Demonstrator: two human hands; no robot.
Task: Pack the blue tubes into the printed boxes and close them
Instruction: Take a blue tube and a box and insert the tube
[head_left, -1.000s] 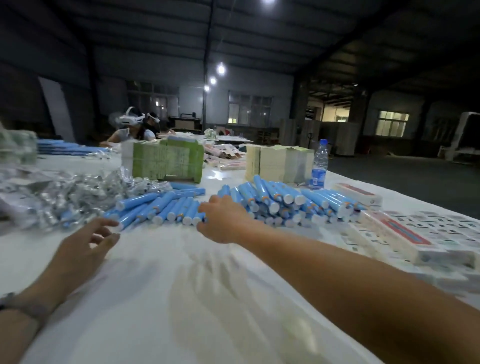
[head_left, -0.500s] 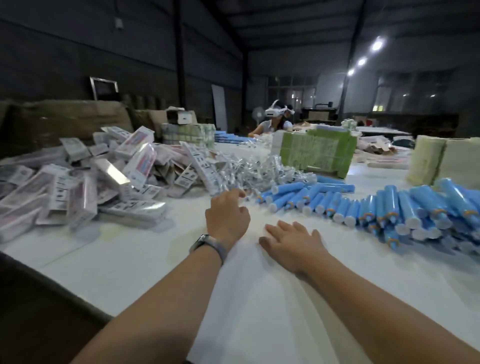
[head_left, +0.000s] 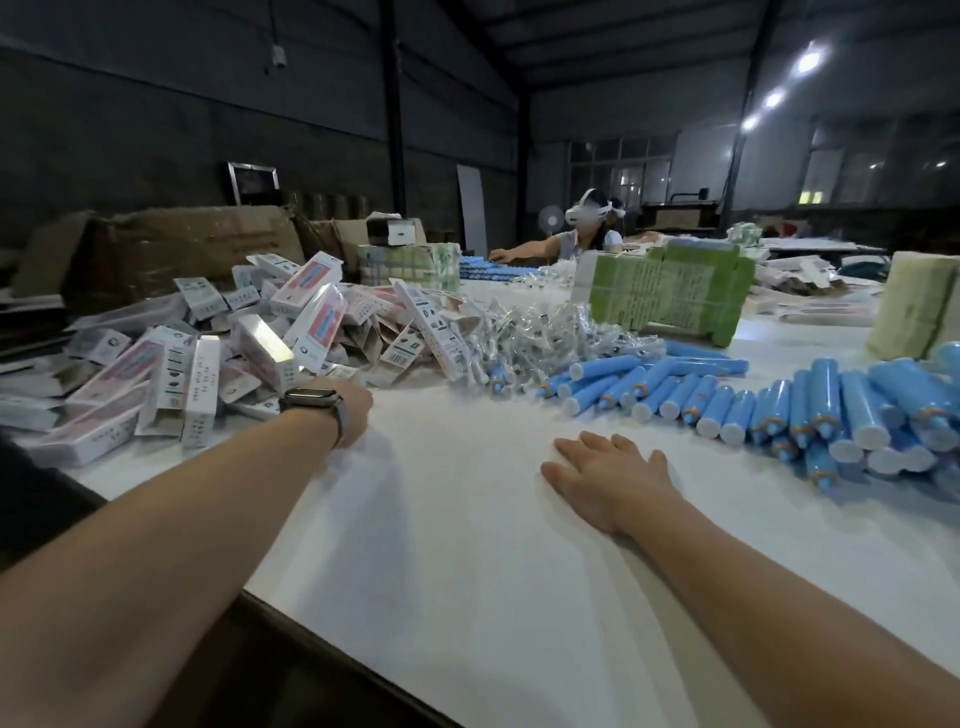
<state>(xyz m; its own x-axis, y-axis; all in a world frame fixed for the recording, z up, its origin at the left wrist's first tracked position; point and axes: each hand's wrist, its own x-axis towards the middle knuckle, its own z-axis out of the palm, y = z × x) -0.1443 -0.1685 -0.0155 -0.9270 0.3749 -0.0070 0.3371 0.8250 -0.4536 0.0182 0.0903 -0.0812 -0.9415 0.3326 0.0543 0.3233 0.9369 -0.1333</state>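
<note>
A heap of printed boxes (head_left: 208, 358), white with pink and blue print, lies on the white table (head_left: 467, 545) at the left. Blue tubes with white caps lie in a row (head_left: 649, 384) at the centre and in a pile (head_left: 857, 415) at the right. My left hand (head_left: 353, 410), a watch on its wrist, reaches the near edge of the box heap; its fingers are hidden behind the hand. My right hand (head_left: 608, 467) rests flat on the table with fingers spread, a short way in front of the tube row, holding nothing.
Clear packets of small parts (head_left: 545, 332) lie between boxes and tubes. A green stack (head_left: 665, 296) and a pale yellow stack (head_left: 919, 312) stand behind. Cardboard cartons (head_left: 182, 244) sit far left. Another person with a headset (head_left: 587, 228) works at the far end. The table edge (head_left: 363, 670) runs near me.
The view has swung left, bringing the box heap into sight. My left hand moved left from the tubes to the boxes. My right hand drew back from the tubes and lies flat.
</note>
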